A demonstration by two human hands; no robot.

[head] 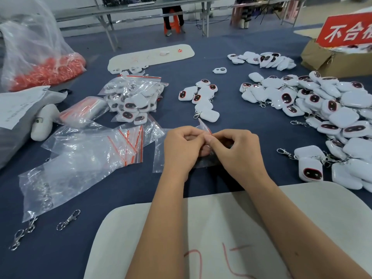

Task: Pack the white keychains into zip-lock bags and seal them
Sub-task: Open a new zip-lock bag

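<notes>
With the left hand (pixel 182 147) and right hand (pixel 234 150) pinching the zip-lock bag (pixel 161 156) mouth together, the slippery film may slip free, leaving it unopened.

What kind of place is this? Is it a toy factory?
Probably a packing workshop, not a home. A big heap of white keychains covers the blue table, empty zip-lock bags lie ready, and both hands pinch one bag.
</notes>
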